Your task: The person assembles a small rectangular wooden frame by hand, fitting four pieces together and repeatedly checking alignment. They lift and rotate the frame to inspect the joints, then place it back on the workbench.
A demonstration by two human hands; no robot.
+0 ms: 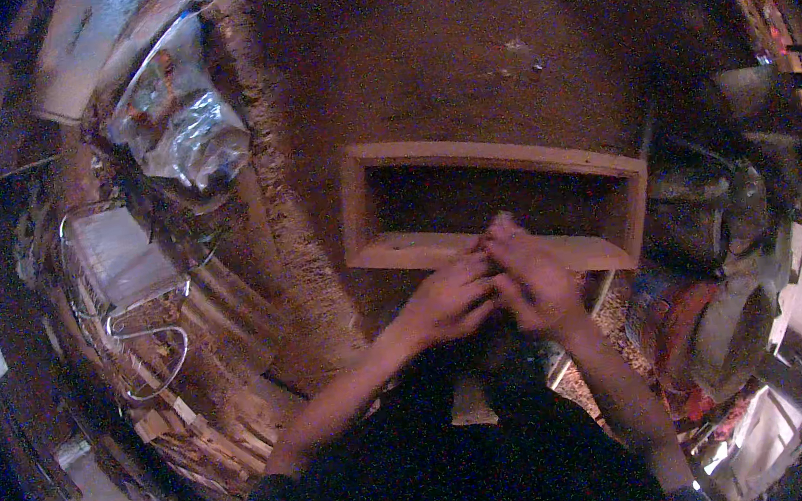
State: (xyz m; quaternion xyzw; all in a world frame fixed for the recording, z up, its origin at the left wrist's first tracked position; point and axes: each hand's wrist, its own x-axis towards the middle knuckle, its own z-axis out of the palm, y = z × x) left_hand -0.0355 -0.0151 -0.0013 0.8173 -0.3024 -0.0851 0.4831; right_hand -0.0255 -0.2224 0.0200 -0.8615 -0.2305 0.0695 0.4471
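My left hand and my right hand meet over the near side of a rectangular wooden frame. Their fingertips are bent and pressed together. Whatever they pinch, if anything, is too small and dark to make out. The frame is a long, open box shape of pale boards, lying on a brown work surface. Its inside looks dark. Both forearms come up from the lower edge, and the picture is dim and grainy.
To the left are a crumpled clear plastic bag, a metal-framed thing with a pale flat top and a heap of wood strips. On the right stand a dark container and red and grey sacks.
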